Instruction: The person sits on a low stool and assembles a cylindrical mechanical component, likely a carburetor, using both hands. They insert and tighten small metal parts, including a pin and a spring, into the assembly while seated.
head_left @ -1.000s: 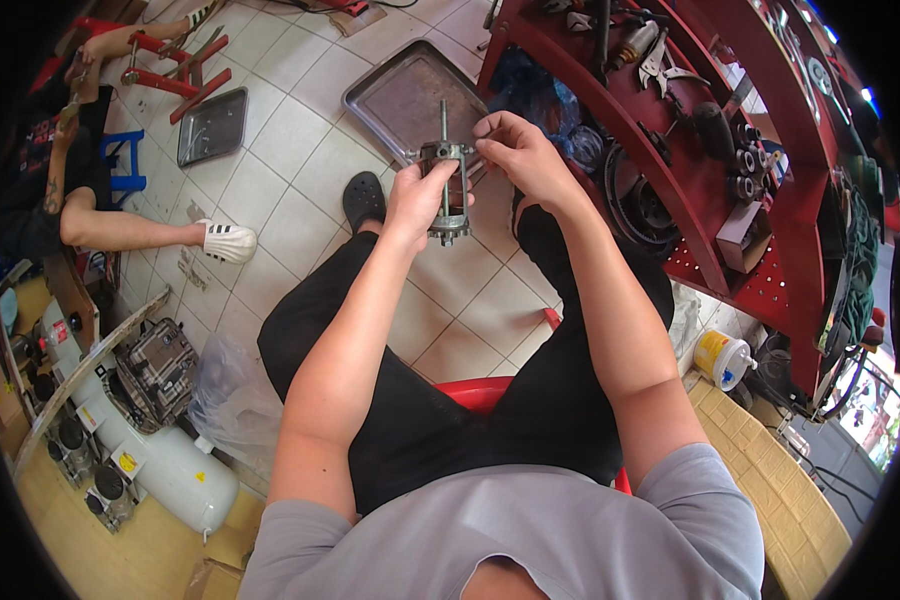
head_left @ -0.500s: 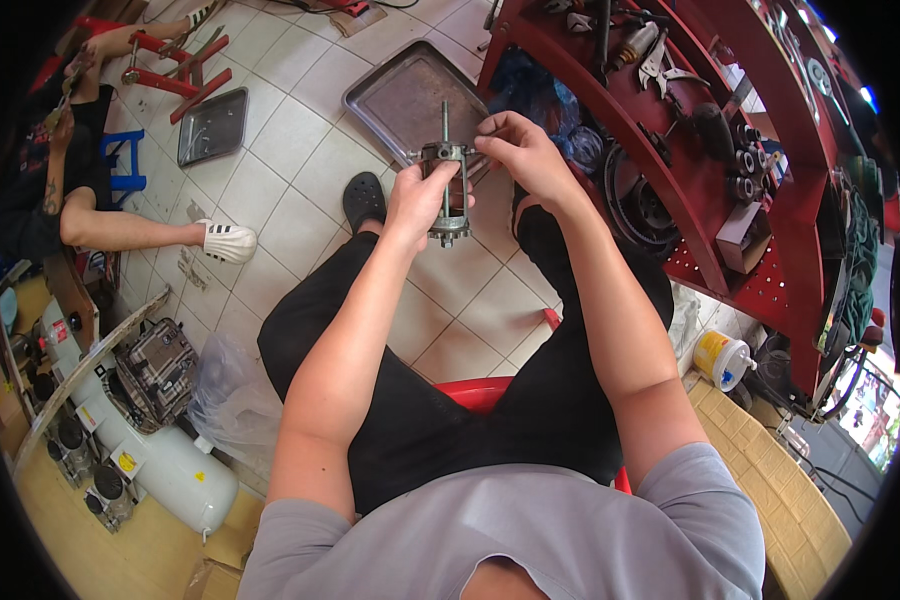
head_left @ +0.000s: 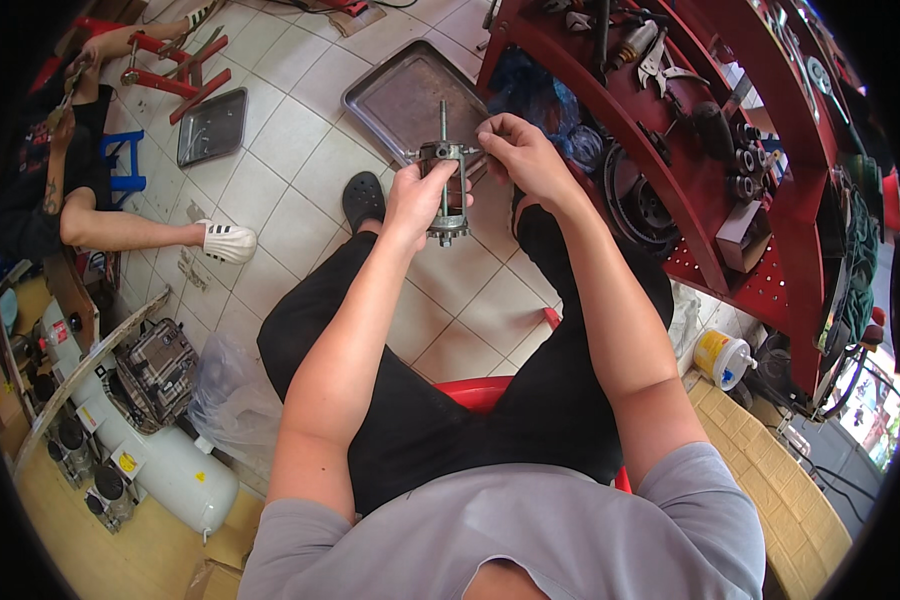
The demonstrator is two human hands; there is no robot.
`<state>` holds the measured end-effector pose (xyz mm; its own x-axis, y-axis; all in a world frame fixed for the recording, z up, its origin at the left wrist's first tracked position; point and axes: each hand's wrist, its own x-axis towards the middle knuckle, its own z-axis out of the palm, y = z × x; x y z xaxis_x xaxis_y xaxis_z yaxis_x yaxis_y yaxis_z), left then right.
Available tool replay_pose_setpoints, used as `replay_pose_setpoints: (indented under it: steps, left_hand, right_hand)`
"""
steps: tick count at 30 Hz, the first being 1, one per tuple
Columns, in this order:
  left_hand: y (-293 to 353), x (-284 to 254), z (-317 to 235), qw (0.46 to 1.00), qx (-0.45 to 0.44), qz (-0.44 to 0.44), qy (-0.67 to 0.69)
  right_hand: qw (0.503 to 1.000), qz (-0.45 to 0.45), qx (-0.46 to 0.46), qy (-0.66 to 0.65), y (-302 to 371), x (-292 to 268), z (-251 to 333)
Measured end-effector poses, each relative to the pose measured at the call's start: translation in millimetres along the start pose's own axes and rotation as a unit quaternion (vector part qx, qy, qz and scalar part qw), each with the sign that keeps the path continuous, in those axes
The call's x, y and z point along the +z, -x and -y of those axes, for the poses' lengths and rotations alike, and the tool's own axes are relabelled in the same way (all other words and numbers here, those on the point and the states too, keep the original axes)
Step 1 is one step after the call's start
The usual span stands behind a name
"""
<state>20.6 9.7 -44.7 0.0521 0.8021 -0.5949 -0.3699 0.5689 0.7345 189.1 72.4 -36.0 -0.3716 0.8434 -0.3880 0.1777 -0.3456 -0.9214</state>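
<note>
Between my knees I hold a metal cage-like tool (head_left: 448,212), with a long threaded rod (head_left: 444,120) sticking up from its top and a toothed ring at its lower end. My left hand (head_left: 416,200) is wrapped round the tool's left side, thumb across the front. A thin side screw (head_left: 471,150) juts from the tool's upper collar toward the right. Closed round that screw's outer end are the thumb and forefinger of my right hand (head_left: 522,155); the exact contact is too small to see. Within the cage is a dark brownish part, mostly covered by my left fingers.
Beyond the tool, a metal tray (head_left: 400,90) lies on the tiled floor. A red tool cart (head_left: 610,110) with pliers and sockets stands right. At left sit a co-worker's leg (head_left: 135,228), a smaller tray (head_left: 213,128), a red stand (head_left: 175,65) and a white tank (head_left: 160,465).
My right fingers have shifted slightly at the side screw. The tool stays in my left hand, almost still.
</note>
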Motion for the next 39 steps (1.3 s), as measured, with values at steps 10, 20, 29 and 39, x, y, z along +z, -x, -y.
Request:
replay_pose_setpoints:
  steps: [10, 20, 29, 39]
  left_hand:
    - [-1, 0, 1, 1.0, -0.002, -0.003, 0.0]
    - [0, -1, 0, 1.0, 0.004, -0.005, 0.002]
    - [-1, -2, 0, 1.0, 0.004, -0.005, -0.011]
    - [-2, -1, 0, 1.0, 0.005, -0.004, 0.002]
  right_hand:
    - [0.999, 0.009, 0.051, 0.003, 0, -1, 3]
    - [0.999, -0.006, 0.034, 0.015, 1, 1, 6]
    - [0.999, -0.043, 0.0, 0.013, -2, 5, 1]
    - [0.998, -0.052, -0.036, -0.013, 0, 6, 1]
